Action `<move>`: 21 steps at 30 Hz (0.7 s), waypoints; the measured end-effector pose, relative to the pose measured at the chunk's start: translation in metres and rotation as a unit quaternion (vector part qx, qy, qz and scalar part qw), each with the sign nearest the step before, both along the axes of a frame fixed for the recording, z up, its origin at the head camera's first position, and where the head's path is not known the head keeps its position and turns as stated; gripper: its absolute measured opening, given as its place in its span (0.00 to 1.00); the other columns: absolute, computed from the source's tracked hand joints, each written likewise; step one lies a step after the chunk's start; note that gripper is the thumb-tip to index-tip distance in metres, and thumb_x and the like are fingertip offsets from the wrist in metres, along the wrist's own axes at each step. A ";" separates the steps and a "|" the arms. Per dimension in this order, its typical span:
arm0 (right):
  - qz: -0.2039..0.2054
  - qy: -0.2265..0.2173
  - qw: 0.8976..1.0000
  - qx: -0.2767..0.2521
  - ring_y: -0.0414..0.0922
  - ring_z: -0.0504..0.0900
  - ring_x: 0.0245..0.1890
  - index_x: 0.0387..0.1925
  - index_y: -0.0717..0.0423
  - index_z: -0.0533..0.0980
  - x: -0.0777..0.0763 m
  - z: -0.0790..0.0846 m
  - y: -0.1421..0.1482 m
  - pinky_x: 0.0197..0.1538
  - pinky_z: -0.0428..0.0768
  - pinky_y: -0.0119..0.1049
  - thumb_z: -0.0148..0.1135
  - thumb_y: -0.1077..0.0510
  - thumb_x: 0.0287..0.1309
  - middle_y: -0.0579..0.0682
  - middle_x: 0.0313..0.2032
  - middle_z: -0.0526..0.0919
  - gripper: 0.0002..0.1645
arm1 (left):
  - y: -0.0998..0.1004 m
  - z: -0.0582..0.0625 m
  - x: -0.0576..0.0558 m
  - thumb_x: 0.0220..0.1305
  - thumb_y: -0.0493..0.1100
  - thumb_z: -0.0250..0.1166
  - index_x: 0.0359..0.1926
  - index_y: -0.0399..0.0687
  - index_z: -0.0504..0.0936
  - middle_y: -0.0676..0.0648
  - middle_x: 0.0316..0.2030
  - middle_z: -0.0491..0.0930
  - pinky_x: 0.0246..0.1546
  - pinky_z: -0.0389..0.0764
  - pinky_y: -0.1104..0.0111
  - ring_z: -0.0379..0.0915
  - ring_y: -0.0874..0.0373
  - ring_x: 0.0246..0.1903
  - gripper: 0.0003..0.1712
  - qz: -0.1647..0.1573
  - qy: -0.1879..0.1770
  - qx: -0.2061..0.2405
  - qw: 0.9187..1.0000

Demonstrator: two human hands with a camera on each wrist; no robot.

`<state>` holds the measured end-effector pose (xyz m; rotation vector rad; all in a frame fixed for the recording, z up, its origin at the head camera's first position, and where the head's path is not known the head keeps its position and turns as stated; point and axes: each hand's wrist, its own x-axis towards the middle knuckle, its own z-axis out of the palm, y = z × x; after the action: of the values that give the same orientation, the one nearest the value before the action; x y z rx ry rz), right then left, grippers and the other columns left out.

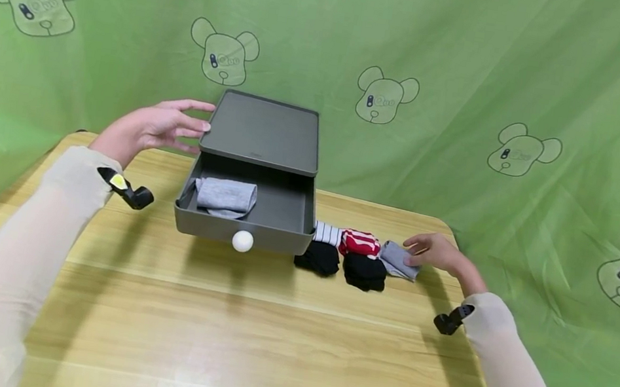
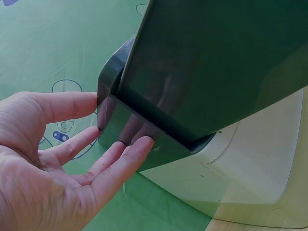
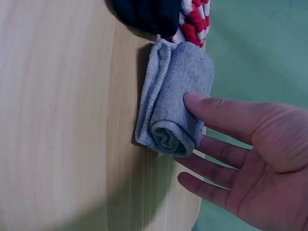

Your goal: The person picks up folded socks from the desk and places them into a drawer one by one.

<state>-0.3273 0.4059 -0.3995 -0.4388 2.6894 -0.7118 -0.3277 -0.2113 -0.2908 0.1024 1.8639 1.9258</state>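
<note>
My left hand (image 1: 161,125) is at the left side of a dark grey drawer box (image 1: 264,131). Its fingers are extended, with fingertips against the box wall (image 2: 144,154) in the left wrist view. The drawer (image 1: 274,236) is pulled out toward me by its white round knob side, and a folded grey cloth roll (image 1: 228,194) lies inside at the left. On the right, my right hand (image 1: 436,252) pinches a rolled light-grey sock (image 3: 185,86) at the end of a cluster. The thumb presses its top, while the other fingers reach behind it, partly hidden.
Left of that sock lie two black rolled bundles (image 1: 366,272), a red-and-white one (image 1: 360,243) and a white striped one (image 1: 329,233), beside the drawer. Everything rests on a wooden table (image 1: 242,336). A green curtain (image 1: 322,23) hangs close behind and to the right.
</note>
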 end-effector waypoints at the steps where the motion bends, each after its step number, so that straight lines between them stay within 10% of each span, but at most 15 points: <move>1: 0.001 -0.001 1.000 -0.001 0.67 0.82 0.55 0.58 0.74 0.75 0.000 0.000 0.000 0.51 0.86 0.39 0.73 0.60 0.59 0.74 0.53 0.82 0.31 | 0.000 0.000 0.000 0.76 0.32 0.54 0.82 0.56 0.46 0.41 0.82 0.35 0.78 0.57 0.43 0.38 0.42 0.81 0.42 -0.001 -0.001 0.001 1.000; 21: -0.026 -0.079 0.997 -0.003 0.38 0.80 0.35 0.53 0.74 0.78 0.002 0.009 -0.007 0.38 0.83 0.30 0.71 0.62 0.57 0.61 0.42 0.86 0.25 | -0.003 -0.001 0.001 0.76 0.35 0.56 0.82 0.57 0.46 0.41 0.82 0.38 0.76 0.64 0.46 0.47 0.46 0.78 0.42 -0.006 0.014 -0.022 1.000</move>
<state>-0.3257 0.3988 -0.3902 -0.3007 2.5601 -0.7371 -0.3265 -0.2138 -0.2920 0.1258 1.9191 1.8825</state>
